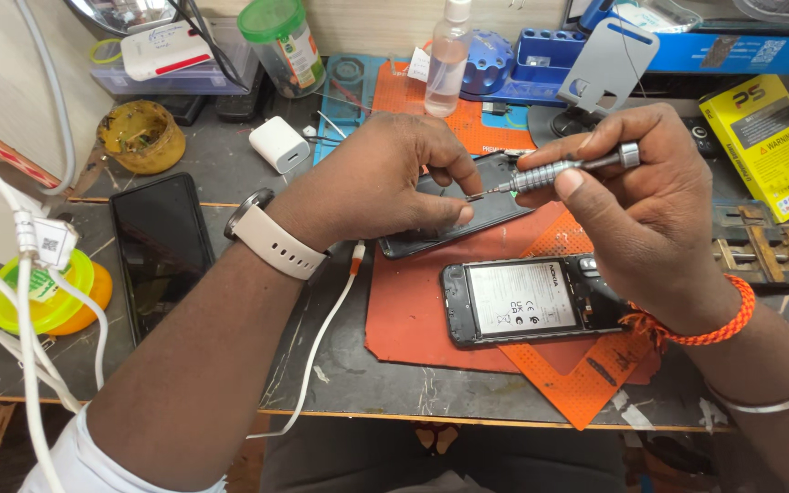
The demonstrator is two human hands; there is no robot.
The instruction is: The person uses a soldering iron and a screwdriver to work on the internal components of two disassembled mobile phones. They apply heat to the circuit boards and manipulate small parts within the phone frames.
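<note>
Dark phone back cover (468, 215) is held tilted just above the bench, over the upper edge of the red mat (413, 310). Left hand (385, 178) is closed on it — thumb along the near edge, fingers curled over the top. Right hand (641, 210) is closed around a small metal screwdriver (559, 172), pinched between thumb and fingers; the tip sits at the left fingertips by the cover's top edge. Cannot tell whether the tip carries a screw.

Just below, an opened phone (527, 299) lies flat on the red mat, back off, battery exposed. An orange perforated mat (586, 374) lies partly under it, running to the bench's front edge.

Further out: black phone (159, 246) face up at left, white cable (317, 342) running across the bench between the arms, white charger block (278, 143) and a clear bottle (447, 59) towards the back, small vise (764, 251) at right — well apart from the hands.
</note>
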